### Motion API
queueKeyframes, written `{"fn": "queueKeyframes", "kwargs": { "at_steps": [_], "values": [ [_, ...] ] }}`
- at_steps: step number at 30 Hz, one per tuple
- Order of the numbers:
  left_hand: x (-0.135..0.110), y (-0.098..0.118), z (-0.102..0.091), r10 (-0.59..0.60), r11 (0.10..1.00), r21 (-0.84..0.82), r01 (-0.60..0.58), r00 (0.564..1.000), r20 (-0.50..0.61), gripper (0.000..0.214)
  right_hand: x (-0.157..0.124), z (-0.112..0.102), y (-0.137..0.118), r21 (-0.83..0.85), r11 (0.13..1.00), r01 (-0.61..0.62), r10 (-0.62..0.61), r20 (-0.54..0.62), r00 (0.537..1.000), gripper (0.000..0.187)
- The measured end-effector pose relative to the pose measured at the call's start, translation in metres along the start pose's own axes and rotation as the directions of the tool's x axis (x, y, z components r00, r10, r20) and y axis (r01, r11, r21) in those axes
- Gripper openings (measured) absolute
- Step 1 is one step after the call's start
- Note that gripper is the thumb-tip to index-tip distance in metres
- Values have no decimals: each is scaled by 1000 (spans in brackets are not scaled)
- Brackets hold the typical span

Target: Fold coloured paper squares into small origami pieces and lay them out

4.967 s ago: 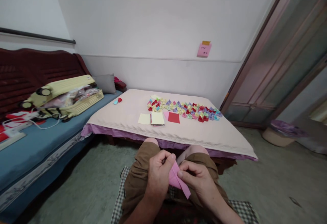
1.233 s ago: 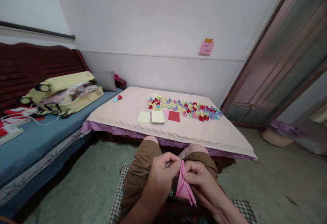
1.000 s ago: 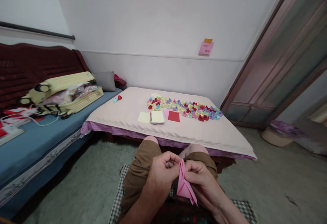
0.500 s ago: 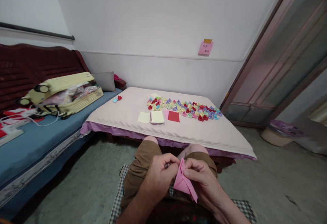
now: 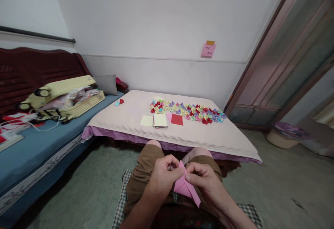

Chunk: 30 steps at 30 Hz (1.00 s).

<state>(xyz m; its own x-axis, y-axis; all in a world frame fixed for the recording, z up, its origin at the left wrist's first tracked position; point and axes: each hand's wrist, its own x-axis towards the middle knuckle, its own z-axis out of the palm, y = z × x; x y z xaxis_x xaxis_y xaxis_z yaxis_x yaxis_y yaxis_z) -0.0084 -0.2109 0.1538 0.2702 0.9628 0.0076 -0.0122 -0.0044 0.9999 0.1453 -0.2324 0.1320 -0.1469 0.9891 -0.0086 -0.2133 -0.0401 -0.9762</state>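
A pink sheet of origami paper (image 5: 185, 187), folded with a pointed top and a strip hanging at lower right, is held above my lap. My left hand (image 5: 165, 176) pinches its upper left side between thumb and fingers. On the other side, my right hand (image 5: 203, 179) grips the right edge, thumb pressed on the paper. On the table ahead lie a stack of pale yellow paper squares (image 5: 160, 120), a single pale yellow sheet (image 5: 146, 120) and a red square (image 5: 177, 119) partly over a pink one. Behind them are rows of small folded paper pieces (image 5: 191, 110) in several colours.
The low table (image 5: 125, 117) with a cream cover stands before my knees. An open yellow suitcase (image 5: 70, 83) and a grey cushion (image 5: 106, 84) rest on the blue-covered bench (image 5: 52, 138) at left. A lined bin (image 5: 283, 138) stands on the floor at right.
My left thumb has moved onto the front of the pink paper, near its upper part. The paper has turned slightly and its point has shifted left. Both hands keep hold.
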Motion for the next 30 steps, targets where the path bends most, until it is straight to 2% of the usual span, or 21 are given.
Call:
{"fn": "queueKeyframes", "kwargs": {
  "at_steps": [3,5,10,16,20,23,26,30],
  "values": [
    [1,-3,-1,11,1000,18,-12,998,62,15,0,2,-2,-27,999,-23,23,21,1000,19],
    [2,-6,-1,44,999,2,-44,997,60,18,1,3,-1,-17,999,-33,33,31,999,21],
    [5,-16,-1,68,997,-39,-68,998,10,33,0,2,4,-7,998,-58,59,62,996,26],
    [10,-22,0,46,998,-38,-48,998,-47,34,2,-3,8,-80,996,-36,41,58,998,28],
    [13,-26,-3,36,998,-44,-41,993,-111,35,3,-6,8,-110,994,4,4,78,997,19],
    [15,-32,-6,13,997,-76,-23,990,-137,38,1,-7,1,-218,974,68,-45,110,993,15],
    [17,-38,-5,-29,990,-138,12,993,-117,42,-1,-6,-7,-293,954,66,-36,108,993,17],
    [16,-41,0,-85,969,-239,71,995,-50,46,-3,-3,-10,-257,965,46,-21,99,995,13]
  ]
}}
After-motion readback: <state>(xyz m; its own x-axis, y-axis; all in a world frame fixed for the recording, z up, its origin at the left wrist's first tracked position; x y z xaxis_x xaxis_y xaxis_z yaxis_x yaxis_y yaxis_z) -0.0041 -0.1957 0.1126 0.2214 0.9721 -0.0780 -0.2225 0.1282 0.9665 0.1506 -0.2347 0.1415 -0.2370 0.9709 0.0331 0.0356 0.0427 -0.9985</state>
